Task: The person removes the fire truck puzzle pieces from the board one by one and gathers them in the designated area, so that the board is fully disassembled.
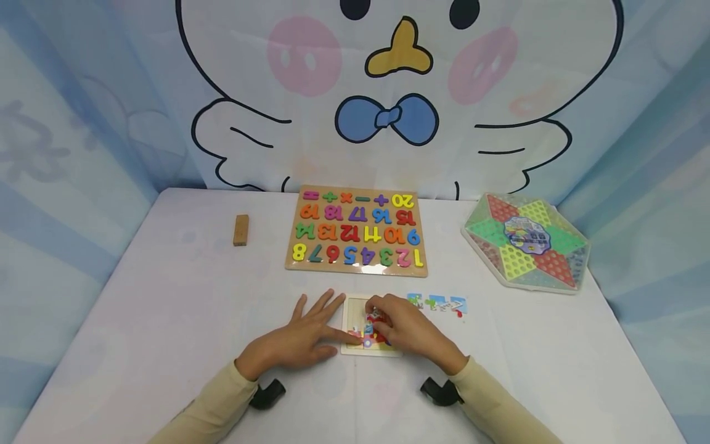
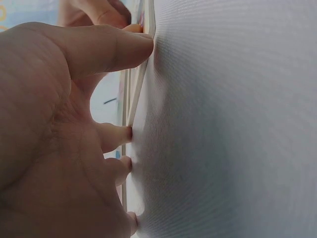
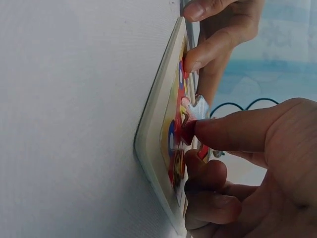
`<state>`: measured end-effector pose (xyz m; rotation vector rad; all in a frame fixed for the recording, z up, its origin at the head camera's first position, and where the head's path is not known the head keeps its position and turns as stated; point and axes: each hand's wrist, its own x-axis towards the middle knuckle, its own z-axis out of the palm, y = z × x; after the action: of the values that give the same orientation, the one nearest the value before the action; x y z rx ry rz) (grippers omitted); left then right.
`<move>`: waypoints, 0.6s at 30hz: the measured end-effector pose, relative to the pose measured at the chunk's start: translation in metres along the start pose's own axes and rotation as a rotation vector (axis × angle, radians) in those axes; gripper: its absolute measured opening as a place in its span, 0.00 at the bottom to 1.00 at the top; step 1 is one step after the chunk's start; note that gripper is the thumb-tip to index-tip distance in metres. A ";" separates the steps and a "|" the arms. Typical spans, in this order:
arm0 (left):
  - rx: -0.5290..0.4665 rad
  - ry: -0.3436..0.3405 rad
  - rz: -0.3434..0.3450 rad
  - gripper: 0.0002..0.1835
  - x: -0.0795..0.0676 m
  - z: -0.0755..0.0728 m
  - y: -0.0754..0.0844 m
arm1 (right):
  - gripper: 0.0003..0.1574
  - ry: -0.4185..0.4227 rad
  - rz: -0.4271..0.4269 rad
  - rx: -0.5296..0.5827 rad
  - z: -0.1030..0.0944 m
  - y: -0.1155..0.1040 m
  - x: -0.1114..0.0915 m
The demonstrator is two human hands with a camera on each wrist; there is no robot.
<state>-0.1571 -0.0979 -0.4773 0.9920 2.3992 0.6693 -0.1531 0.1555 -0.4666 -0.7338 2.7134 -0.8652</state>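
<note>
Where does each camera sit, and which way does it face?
Head: worn on the head, facing forward and down at the puzzle; left hand, right hand, sleeves show.
Left wrist: on that wrist, towards the puzzle's edge; both hands show.
Right wrist: on that wrist, towards the pinched piece; both hands show.
Both wrist views share the puzzle and both hands.

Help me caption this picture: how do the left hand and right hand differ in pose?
The left hand has its fingers spread; the right hand has its fingers curled. The left hand lays one finger on the small puzzle board; the right hand pinches a puzzle piece. Both are bare and at the board, in beige sleeves.
</note>
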 end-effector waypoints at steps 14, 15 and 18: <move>-0.005 -0.008 -0.011 0.22 -0.001 0.000 0.000 | 0.13 0.011 -0.076 0.019 -0.009 -0.002 -0.002; -0.006 -0.010 -0.012 0.22 -0.001 0.000 0.000 | 0.12 0.020 -0.074 0.039 -0.013 -0.001 -0.003; -0.001 -0.009 -0.017 0.22 0.000 0.000 0.001 | 0.10 0.099 -0.062 0.077 -0.029 0.004 -0.005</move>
<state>-0.1564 -0.0976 -0.4768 0.9713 2.3968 0.6581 -0.1598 0.1757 -0.4455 -0.7826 2.7374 -1.0404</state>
